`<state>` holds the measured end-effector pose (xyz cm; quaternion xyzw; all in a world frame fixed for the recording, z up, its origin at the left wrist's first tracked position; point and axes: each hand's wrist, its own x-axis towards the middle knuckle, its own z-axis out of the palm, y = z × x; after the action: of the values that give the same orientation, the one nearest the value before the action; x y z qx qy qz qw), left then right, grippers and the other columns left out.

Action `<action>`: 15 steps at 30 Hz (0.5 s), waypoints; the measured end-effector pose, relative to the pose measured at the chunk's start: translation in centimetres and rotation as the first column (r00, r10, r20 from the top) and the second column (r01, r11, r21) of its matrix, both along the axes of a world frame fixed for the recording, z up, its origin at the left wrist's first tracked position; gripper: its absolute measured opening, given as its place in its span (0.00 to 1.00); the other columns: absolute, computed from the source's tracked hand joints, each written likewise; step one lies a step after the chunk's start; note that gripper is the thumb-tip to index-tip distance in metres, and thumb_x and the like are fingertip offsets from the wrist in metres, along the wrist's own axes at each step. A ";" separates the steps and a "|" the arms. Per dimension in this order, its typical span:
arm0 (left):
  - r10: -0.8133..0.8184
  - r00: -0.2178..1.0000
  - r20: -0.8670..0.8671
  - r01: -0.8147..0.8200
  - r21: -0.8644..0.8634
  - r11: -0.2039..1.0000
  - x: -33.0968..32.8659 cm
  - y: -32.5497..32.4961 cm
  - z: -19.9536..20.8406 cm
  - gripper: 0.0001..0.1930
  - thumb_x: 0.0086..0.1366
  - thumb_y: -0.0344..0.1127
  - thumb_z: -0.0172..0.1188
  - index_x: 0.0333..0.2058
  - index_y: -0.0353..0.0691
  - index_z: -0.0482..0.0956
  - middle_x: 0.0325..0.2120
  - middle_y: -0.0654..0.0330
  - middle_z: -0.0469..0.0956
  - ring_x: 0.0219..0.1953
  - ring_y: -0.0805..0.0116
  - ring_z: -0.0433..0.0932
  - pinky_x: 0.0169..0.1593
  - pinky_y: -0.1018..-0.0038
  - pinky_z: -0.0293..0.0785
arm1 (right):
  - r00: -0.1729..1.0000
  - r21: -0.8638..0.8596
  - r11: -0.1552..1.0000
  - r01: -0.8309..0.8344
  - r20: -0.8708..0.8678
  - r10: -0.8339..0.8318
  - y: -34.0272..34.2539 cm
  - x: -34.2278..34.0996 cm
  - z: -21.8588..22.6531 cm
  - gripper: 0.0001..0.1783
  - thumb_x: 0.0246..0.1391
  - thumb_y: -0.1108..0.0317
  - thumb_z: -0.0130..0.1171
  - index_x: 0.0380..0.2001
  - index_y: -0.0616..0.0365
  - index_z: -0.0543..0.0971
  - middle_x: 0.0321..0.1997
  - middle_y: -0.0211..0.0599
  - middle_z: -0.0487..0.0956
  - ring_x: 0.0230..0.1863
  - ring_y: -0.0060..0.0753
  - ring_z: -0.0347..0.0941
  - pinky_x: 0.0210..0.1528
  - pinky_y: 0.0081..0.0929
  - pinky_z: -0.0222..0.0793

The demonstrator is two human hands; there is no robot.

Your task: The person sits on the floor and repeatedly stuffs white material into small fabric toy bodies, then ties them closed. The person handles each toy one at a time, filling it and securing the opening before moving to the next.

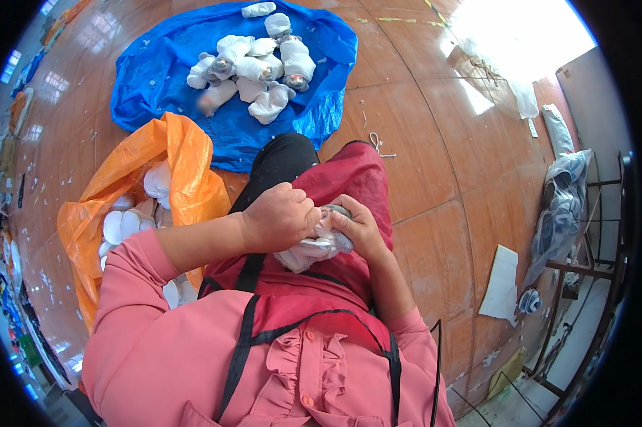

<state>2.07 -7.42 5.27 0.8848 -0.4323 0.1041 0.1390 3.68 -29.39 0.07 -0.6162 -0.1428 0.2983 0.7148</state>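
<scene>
Over my lap I hold a small white stuffed cloth piece (310,252) with a grey edge and a bit of pink near its top. My right hand (365,228) grips its right side, thumb pressed on the upper part. Closed into a fist, my left hand (282,215) is at the piece's upper left. What its fingers pinch, if anything, is hidden. Similar white and grey stuffed pieces (253,67) lie in a heap on a blue plastic sheet (150,78) ahead of me.
An orange woven sack (189,153) with white rounded pads (121,226) stands at my left. White string (379,144) lies on the brown tiled floor (434,242). To the right are a white sheet (501,285), a clear plastic bag (559,210) of grey items and a metal rack (580,269).
</scene>
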 end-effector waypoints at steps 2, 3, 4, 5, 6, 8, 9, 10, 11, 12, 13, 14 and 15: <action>0.008 0.999 0.043 -0.008 -0.008 1.000 -0.1 -0.2 -0.3 0.12 0.53 0.42 0.63 0.23 0.46 0.69 0.20 0.64 0.68 0.25 0.67 0.69 0.27 0.68 0.62 | 1.000 0.015 1.000 0.006 -0.016 -0.006 -0.1 0.0 -0.2 0.13 0.62 0.60 0.59 0.37 0.60 0.77 0.31 0.26 0.76 0.34 0.16 0.69 0.36 0.20 0.67; 0.013 0.998 0.066 -0.012 -0.011 1.000 -0.1 -0.2 -0.4 0.12 0.53 0.41 0.63 0.22 0.46 0.69 0.20 0.64 0.68 0.24 0.67 0.69 0.27 0.68 0.62 | 0.999 0.033 0.999 0.023 -0.043 -0.022 -0.2 0.0 -0.4 0.12 0.62 0.60 0.59 0.37 0.60 0.77 0.32 0.26 0.76 0.34 0.16 0.69 0.36 0.20 0.67; 0.013 0.997 0.081 -0.010 -0.036 0.999 -0.2 -0.2 -0.7 0.11 0.52 0.41 0.62 0.22 0.46 0.69 0.20 0.64 0.68 0.24 0.67 0.70 0.27 0.68 0.62 | 0.997 0.051 0.998 0.041 -0.070 -0.038 -0.2 -0.1 -0.7 0.12 0.62 0.61 0.59 0.38 0.60 0.77 0.32 0.26 0.76 0.34 0.16 0.69 0.36 0.19 0.67; 0.013 0.995 0.095 -0.007 -0.061 0.998 -0.3 -0.2 -1.1 0.11 0.51 0.40 0.62 0.22 0.46 0.69 0.20 0.64 0.68 0.24 0.67 0.70 0.27 0.68 0.62 | 0.994 0.068 0.996 0.060 -0.097 -0.053 -0.3 -0.2 -1.0 0.12 0.62 0.61 0.58 0.38 0.60 0.77 0.32 0.26 0.76 0.34 0.16 0.69 0.36 0.19 0.66; 0.014 0.994 0.110 -0.005 -0.084 0.996 -0.5 -0.3 -1.5 0.10 0.51 0.40 0.62 0.22 0.47 0.69 0.20 0.65 0.69 0.24 0.67 0.70 0.27 0.68 0.63 | 0.989 0.092 0.991 0.097 -0.118 -0.086 -0.2 -0.3 -1.4 0.12 0.62 0.61 0.58 0.38 0.60 0.77 0.32 0.26 0.76 0.34 0.16 0.69 0.36 0.18 0.66; 0.025 0.994 0.108 -0.007 -0.165 0.986 -0.7 -0.3 -2.1 0.10 0.49 0.39 0.62 0.21 0.47 0.69 0.20 0.65 0.69 0.25 0.67 0.70 0.28 0.69 0.64 | 0.975 0.137 0.976 0.171 -0.162 -0.149 0.4 -0.7 -2.0 0.11 0.62 0.62 0.57 0.39 0.60 0.77 0.33 0.26 0.76 0.33 0.15 0.68 0.37 0.18 0.66; 0.028 0.994 0.106 -0.006 -0.208 0.978 -0.7 -0.4 -2.2 0.09 0.48 0.38 0.62 0.21 0.47 0.69 0.20 0.65 0.69 0.25 0.68 0.70 0.28 0.69 0.64 | 0.973 0.146 0.971 0.188 -0.163 -0.164 0.5 -0.9 -2.0 0.11 0.62 0.62 0.57 0.39 0.60 0.77 0.33 0.27 0.77 0.33 0.16 0.69 0.37 0.18 0.66; 0.001 0.995 0.104 0.022 -0.221 0.975 -0.6 -0.4 -2.3 0.09 0.47 0.38 0.62 0.21 0.47 0.69 0.20 0.65 0.69 0.25 0.68 0.70 0.29 0.69 0.64 | 0.970 0.156 0.966 0.204 -0.165 -0.178 0.5 -1.0 -2.0 0.11 0.62 0.62 0.57 0.39 0.60 0.77 0.34 0.27 0.77 0.33 0.16 0.69 0.38 0.18 0.66; -0.026 0.994 0.102 0.049 -0.234 0.971 -0.5 -0.4 -2.3 0.09 0.47 0.38 0.62 0.21 0.47 0.69 0.20 0.66 0.68 0.25 0.68 0.70 0.29 0.69 0.64 | 0.967 0.165 0.961 0.220 -0.166 -0.193 0.6 -1.2 -2.0 0.11 0.62 0.62 0.56 0.39 0.60 0.77 0.34 0.28 0.77 0.33 0.16 0.69 0.38 0.18 0.67; -0.052 0.993 0.102 0.076 -0.247 0.966 -0.5 -0.3 -2.3 0.09 0.46 0.38 0.62 0.21 0.47 0.69 0.20 0.66 0.68 0.24 0.68 0.69 0.29 0.70 0.64 | 0.960 0.190 0.952 0.239 -0.191 -0.203 0.7 -1.4 -2.0 0.11 0.63 0.62 0.56 0.39 0.60 0.77 0.34 0.29 0.77 0.34 0.17 0.69 0.38 0.18 0.67; -0.075 0.991 0.109 0.101 -0.255 0.962 -0.4 -0.3 -2.3 0.09 0.46 0.38 0.61 0.21 0.46 0.69 0.20 0.66 0.68 0.24 0.68 0.69 0.30 0.70 0.64 | 0.953 0.213 0.942 0.258 -0.216 -0.212 0.8 -1.7 -2.2 0.11 0.63 0.63 0.56 0.39 0.61 0.76 0.34 0.29 0.77 0.34 0.17 0.70 0.39 0.18 0.67; -0.097 0.988 0.116 0.125 -0.263 0.957 -0.5 -0.2 -2.4 0.09 0.45 0.38 0.61 0.21 0.46 0.69 0.20 0.66 0.68 0.24 0.68 0.69 0.30 0.70 0.64 | 0.945 0.236 0.931 0.278 -0.241 -0.221 0.9 -2.0 -2.3 0.11 0.63 0.63 0.55 0.38 0.61 0.76 0.35 0.30 0.78 0.34 0.17 0.71 0.39 0.18 0.68; -0.121 0.985 0.125 0.151 -0.269 0.951 -0.4 -0.1 -2.4 0.09 0.45 0.38 0.61 0.21 0.46 0.69 0.20 0.66 0.68 0.24 0.68 0.69 0.30 0.70 0.64 | 0.935 0.255 0.920 0.299 -0.272 -0.229 1.1 -2.3 -2.3 0.11 0.63 0.63 0.55 0.38 0.61 0.76 0.35 0.31 0.78 0.35 0.18 0.71 0.40 0.18 0.68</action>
<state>1.65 -7.56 2.86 0.8178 -0.4801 0.2012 0.2452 1.41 -28.27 -2.23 -0.4774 -0.0139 0.2455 0.8436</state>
